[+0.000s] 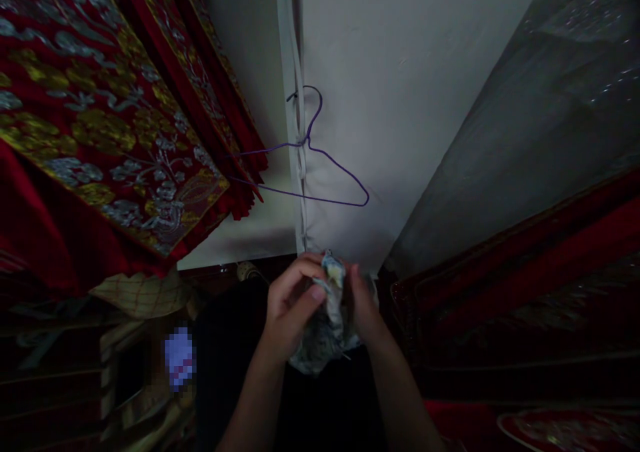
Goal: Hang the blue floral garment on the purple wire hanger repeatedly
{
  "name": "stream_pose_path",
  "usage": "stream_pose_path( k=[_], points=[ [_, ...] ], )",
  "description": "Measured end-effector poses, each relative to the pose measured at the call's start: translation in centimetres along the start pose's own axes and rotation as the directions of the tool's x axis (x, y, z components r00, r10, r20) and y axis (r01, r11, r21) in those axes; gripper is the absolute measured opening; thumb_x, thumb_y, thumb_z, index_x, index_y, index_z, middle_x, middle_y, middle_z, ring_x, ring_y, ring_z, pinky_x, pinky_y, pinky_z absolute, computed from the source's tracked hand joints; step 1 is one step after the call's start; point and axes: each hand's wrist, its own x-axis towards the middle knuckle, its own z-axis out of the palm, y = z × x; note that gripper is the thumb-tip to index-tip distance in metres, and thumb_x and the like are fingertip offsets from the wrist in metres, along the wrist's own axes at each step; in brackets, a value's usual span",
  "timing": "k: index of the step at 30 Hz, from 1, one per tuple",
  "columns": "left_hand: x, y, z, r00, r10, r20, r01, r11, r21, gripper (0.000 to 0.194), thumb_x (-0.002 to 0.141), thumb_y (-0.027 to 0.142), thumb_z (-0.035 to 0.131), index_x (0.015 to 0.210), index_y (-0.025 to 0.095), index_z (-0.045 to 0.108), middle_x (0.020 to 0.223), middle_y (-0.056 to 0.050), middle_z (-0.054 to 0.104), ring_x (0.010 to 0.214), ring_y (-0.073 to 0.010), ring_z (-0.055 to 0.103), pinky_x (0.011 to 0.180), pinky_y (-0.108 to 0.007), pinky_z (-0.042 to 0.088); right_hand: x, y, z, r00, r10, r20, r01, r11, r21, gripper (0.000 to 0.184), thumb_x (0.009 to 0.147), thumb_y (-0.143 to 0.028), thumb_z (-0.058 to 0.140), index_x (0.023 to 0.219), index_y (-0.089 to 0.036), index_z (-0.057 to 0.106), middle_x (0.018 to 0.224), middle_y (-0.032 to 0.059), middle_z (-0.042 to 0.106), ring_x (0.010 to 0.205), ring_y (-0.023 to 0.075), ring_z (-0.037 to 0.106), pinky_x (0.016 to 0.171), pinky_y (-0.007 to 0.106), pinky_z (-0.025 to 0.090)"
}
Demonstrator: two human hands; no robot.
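Observation:
Between my hands is a bunched piece of light patterned cloth (320,345), pale with bluish and yellowish marks, hanging down over my dark-clothed lap. My left hand (295,299) pinches an upper fold of it between thumb and fingers. On the other side, my right hand (364,305) is closed around the cloth, its fingers mostly hidden behind the folds. Above both hands, a purple wire hanger (335,202) hangs by its hook from a pale cord (301,115) that runs down the wall. The hanger's left end passes behind red fabric. Neither hand touches it.
Red embroidered cloth (125,119) with gold and silver flowers hangs at upper left. A sheet of clear plastic (525,125) covers the right side, above more red embroidered fabric (550,272). At lower left are a checked cloth (145,295) and a wooden frame-like piece (107,372).

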Motion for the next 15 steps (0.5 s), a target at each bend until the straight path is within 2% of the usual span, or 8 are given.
stream_pose_path(
  k=[2,4,7,9,10,12,14,15],
  points=[
    [0.3,0.4,0.2,0.997,0.053,0.059,-0.067,0.96,0.27,0.009,0.096,0.028,0.063,0.099,0.023,0.07,0.111,-0.007,0.064,0.108,-0.0229,0.062,0.096,-0.035,0.048,-0.5,-0.2,0.4,0.993,0.053,0.106,-0.069,0.986,0.149,0.075,0.09,-0.085,0.03,0.103,-0.024,0.072,0.095,0.0094,0.071,0.105,0.027,0.065,0.092,0.04,0.052],
    [1.1,0.5,-0.4,0.993,0.115,0.038,-0.119,0.875,0.469,0.012,0.098,0.028,0.061,0.105,0.024,0.07,0.123,-0.008,0.063,0.121,-0.0239,0.058,0.106,-0.039,0.043,-0.9,-1.1,0.8,0.969,0.055,0.242,-0.103,0.976,0.191,0.07,0.084,-0.083,0.05,0.114,-0.023,0.07,0.099,0.0086,0.071,0.104,0.0261,0.066,0.092,0.039,0.053],
    [2.3,-0.1,-2.5,0.994,0.11,0.018,-0.104,0.864,0.493,0.027,0.103,0.038,0.052,0.126,0.027,0.062,0.147,-0.01,0.052,0.139,-0.0257,0.047,0.116,-0.043,0.036,-0.3,-3.2,0.6,0.926,0.046,0.374,-0.055,0.998,0.014,0.046,0.076,-0.055,0.08,0.106,-0.021,0.071,0.09,0.0034,0.071,0.083,0.0197,0.067,0.077,0.031,0.055],
    [2.4,-0.9,-4.2,0.993,-0.044,0.107,-0.004,0.909,0.416,0.044,0.105,0.048,0.043,0.142,0.027,0.05,0.151,-0.012,0.05,0.139,-0.0264,0.048,0.113,-0.042,0.04,1.2,-4.8,-0.1,0.91,-0.044,0.413,0.1,0.988,-0.115,0.021,0.078,-0.037,0.079,0.082,-0.019,0.071,0.075,0.0005,0.068,0.066,0.0153,0.062,0.064,0.026,0.051],
    [2.3,-1.4,-4.9,0.97,-0.161,0.183,0.073,0.909,0.411,0.049,0.104,0.052,0.04,0.144,0.025,0.049,0.145,-0.012,0.056,0.132,-0.0267,0.055,0.107,-0.04,0.046,2.3,-5.6,-0.5,0.897,-0.13,0.422,0.209,0.967,-0.147,0.017,0.079,-0.031,0.077,0.072,-0.018,0.069,0.07,0.0002,0.066,0.062,0.0143,0.06,0.061,0.025,0.049],
    [1.8,-2.1,-6.0,0.848,-0.412,0.333,0.203,0.834,0.513,0.051,0.103,0.057,0.04,0.128,0.019,0.062,0.118,-0.01,0.071,0.105,-0.0252,0.066,0.088,-0.034,0.053,5.1,-7.3,-1.7,0.851,-0.361,0.383,0.443,0.883,-0.152,0.013,0.076,-0.025,0.075,0.067,-0.019,0.068,0.071,0.0012,0.068,0.063,0.0151,0.061,0.06,0.026,0.048],
    [1.7,-2.3,-7.0,0.744,-0.549,0.38,0.164,0.702,0.693,0.045,0.1,0.056,0.049,0.104,0.016,0.07,0.096,-0.007,0.073,0.086,-0.0226,0.066,0.078,-0.03,0.052,8.3,-9.1,-3.0,0.779,-0.599,0.188,0.624,0.769,-0.136,0.009,0.075,-0.027,0.076,0.071,-0.02,0.071,0.076,0.0027,0.071,0.07,0.0173,0.065,0.066,0.029,0.05],
    [1.7,-2.1,-7.4,0.739,-0.562,0.371,0.099,0.636,0.765,0.042,0.098,0.054,0.053,0.096,0.016,0.071,0.091,-0.006,0.073,0.083,-0.022,0.065,0.076,-0.03,0.051,9.8,-9.9,-3.6,0.722,-0.691,0.041,0.69,0.712,-0.13,0.01,0.075,-0.03,0.075,0.073,-0.021,0.071,0.078,0.0032,0.071,0.074,0.0183,0.066,0.069,0.03,0.05]
  ],
)
